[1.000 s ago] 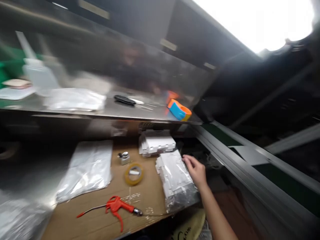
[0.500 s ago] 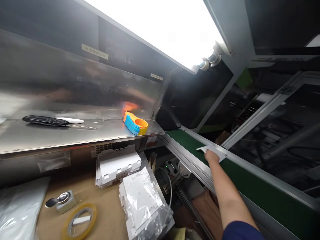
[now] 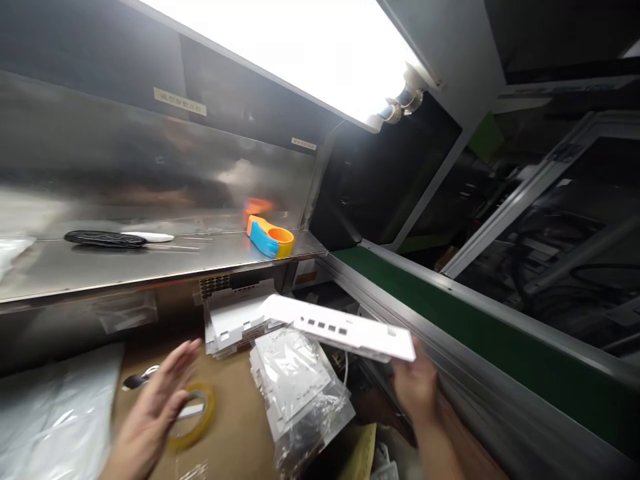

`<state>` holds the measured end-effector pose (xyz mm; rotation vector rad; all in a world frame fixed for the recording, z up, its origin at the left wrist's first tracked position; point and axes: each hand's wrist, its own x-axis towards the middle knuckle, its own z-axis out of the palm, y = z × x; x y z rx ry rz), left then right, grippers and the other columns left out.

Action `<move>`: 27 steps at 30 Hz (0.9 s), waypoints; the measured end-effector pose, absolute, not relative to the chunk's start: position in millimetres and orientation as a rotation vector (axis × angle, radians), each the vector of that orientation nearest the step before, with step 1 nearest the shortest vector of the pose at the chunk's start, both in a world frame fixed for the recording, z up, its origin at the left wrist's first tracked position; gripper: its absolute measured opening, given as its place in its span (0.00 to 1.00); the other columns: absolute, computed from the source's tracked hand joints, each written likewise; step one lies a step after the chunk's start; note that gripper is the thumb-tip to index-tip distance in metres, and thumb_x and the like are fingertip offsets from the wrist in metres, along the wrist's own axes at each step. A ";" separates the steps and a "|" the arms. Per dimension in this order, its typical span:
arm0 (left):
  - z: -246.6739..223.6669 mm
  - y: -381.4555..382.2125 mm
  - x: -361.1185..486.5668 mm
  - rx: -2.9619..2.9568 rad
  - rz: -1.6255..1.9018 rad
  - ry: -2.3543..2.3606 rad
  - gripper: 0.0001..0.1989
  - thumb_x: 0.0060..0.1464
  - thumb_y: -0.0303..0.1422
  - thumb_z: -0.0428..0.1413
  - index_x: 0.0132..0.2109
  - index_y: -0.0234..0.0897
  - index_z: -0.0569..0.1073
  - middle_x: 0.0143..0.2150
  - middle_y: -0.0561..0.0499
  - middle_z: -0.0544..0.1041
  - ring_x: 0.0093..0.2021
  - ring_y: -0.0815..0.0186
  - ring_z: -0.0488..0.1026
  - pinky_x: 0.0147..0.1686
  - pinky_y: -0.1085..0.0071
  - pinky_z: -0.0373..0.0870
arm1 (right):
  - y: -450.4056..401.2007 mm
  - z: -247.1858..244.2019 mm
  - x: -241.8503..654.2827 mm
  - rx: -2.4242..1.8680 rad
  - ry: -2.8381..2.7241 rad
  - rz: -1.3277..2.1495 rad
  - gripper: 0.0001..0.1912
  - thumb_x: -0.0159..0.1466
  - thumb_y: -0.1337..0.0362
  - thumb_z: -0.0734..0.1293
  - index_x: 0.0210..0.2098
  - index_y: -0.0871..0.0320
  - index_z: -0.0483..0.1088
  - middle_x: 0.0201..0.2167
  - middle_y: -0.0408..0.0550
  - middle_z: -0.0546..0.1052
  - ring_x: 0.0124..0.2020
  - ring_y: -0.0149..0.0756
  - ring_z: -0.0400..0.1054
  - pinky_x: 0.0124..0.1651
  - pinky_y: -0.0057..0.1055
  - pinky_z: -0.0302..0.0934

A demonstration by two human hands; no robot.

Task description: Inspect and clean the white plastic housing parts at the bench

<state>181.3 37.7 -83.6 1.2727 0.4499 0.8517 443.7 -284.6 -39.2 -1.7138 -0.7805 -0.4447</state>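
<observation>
A white plastic panel (image 3: pixel 345 328) with a row of small square cut-outs is held tilted in the air by my right hand (image 3: pixel 415 383), which grips its right end. The panel's far left end overlaps the stacked white parts in view. My left hand (image 3: pixel 157 403) is raised over the brown work surface, fingers stretched and holding nothing. Just behind it lies a roll of yellowish tape (image 3: pixel 207 417), partly covered by the hand. Below the panel, white plates in a clear plastic bag (image 3: pixel 295 380) rest on the right part of the work surface.
A green conveyor belt (image 3: pixel 480 327) with metal rails runs along the right. On the steel shelf (image 3: pixel 220 257) lie a black-wrapped tool (image 3: pixel 105 239) and an orange-and-blue tape dispenser (image 3: pixel 270 238). White parts (image 3: pixel 237 313) are stacked below it; clear plastic sheets (image 3: pixel 65 400) lie left.
My right hand has lifted the white panel off the green belt and brought it left, over the bagged plates. My left hand has come into view at the lower left.
</observation>
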 end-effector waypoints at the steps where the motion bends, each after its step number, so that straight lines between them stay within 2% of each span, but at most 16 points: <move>1: -82.7 30.8 184.7 1.212 0.790 0.411 0.37 0.49 0.56 0.65 0.65 0.54 0.72 0.70 0.51 0.69 0.72 0.43 0.58 0.74 0.44 0.47 | -263.7 -58.3 418.7 -1.631 -0.825 -0.335 0.14 0.69 0.57 0.67 0.53 0.48 0.77 0.45 0.51 0.84 0.44 0.46 0.81 0.44 0.38 0.76; 3: -76.1 18.7 185.1 1.097 0.799 0.380 0.44 0.47 0.64 0.60 0.68 0.52 0.67 0.74 0.51 0.61 0.75 0.46 0.52 0.75 0.50 0.45 | -226.7 -84.9 375.8 -1.442 -0.902 -0.137 0.15 0.70 0.59 0.65 0.55 0.47 0.76 0.48 0.52 0.83 0.47 0.48 0.80 0.47 0.41 0.76; 6: -62.2 13.8 166.9 1.020 0.932 0.472 0.40 0.49 0.61 0.61 0.65 0.49 0.71 0.72 0.48 0.65 0.75 0.52 0.52 0.74 0.58 0.47 | -190.1 -94.0 336.6 -1.296 -0.948 0.079 0.15 0.70 0.59 0.66 0.54 0.47 0.77 0.52 0.52 0.82 0.53 0.50 0.78 0.55 0.48 0.73; 8: -54.7 17.2 146.1 1.009 1.005 0.529 0.39 0.47 0.60 0.63 0.62 0.48 0.74 0.70 0.48 0.68 0.75 0.52 0.54 0.74 0.59 0.49 | -175.9 -87.7 327.7 -1.252 -0.982 0.158 0.14 0.69 0.60 0.67 0.53 0.47 0.78 0.54 0.52 0.81 0.56 0.50 0.76 0.58 0.49 0.71; 11: -48.0 22.1 114.1 1.046 1.093 0.556 0.40 0.46 0.61 0.64 0.61 0.47 0.74 0.71 0.49 0.67 0.74 0.52 0.55 0.70 0.62 0.60 | -161.4 -77.1 327.1 -1.192 -1.086 0.227 0.15 0.69 0.63 0.68 0.53 0.45 0.78 0.56 0.51 0.80 0.58 0.48 0.74 0.60 0.49 0.69; 14: -44.6 23.0 89.8 1.123 1.168 0.548 0.41 0.45 0.61 0.64 0.62 0.44 0.73 0.71 0.48 0.65 0.72 0.52 0.59 0.62 0.69 0.70 | -149.2 -72.8 326.1 -1.180 -1.195 0.251 0.17 0.69 0.67 0.67 0.54 0.43 0.78 0.58 0.48 0.78 0.60 0.47 0.72 0.61 0.49 0.67; 18: -39.5 21.6 67.2 1.196 1.275 0.560 0.41 0.48 0.60 0.63 0.63 0.42 0.72 0.71 0.47 0.64 0.71 0.50 0.60 0.57 0.69 0.76 | -134.5 -73.6 317.4 -1.152 -1.275 0.268 0.20 0.69 0.70 0.65 0.56 0.42 0.76 0.58 0.47 0.79 0.61 0.45 0.72 0.62 0.49 0.66; 21: -32.6 18.8 54.9 1.228 1.331 0.629 0.42 0.48 0.62 0.61 0.63 0.43 0.71 0.71 0.47 0.64 0.70 0.51 0.60 0.55 0.69 0.77 | -125.3 -74.1 310.1 -1.155 -1.304 0.277 0.19 0.70 0.67 0.65 0.56 0.42 0.77 0.57 0.47 0.79 0.59 0.46 0.73 0.61 0.50 0.67; 27: -25.4 15.1 41.7 1.210 1.345 0.697 0.41 0.45 0.59 0.66 0.61 0.42 0.73 0.71 0.46 0.65 0.70 0.48 0.60 0.60 0.65 0.72 | -112.2 -80.1 307.4 -1.169 -1.334 0.273 0.16 0.69 0.66 0.66 0.53 0.45 0.79 0.51 0.49 0.82 0.55 0.47 0.76 0.59 0.50 0.70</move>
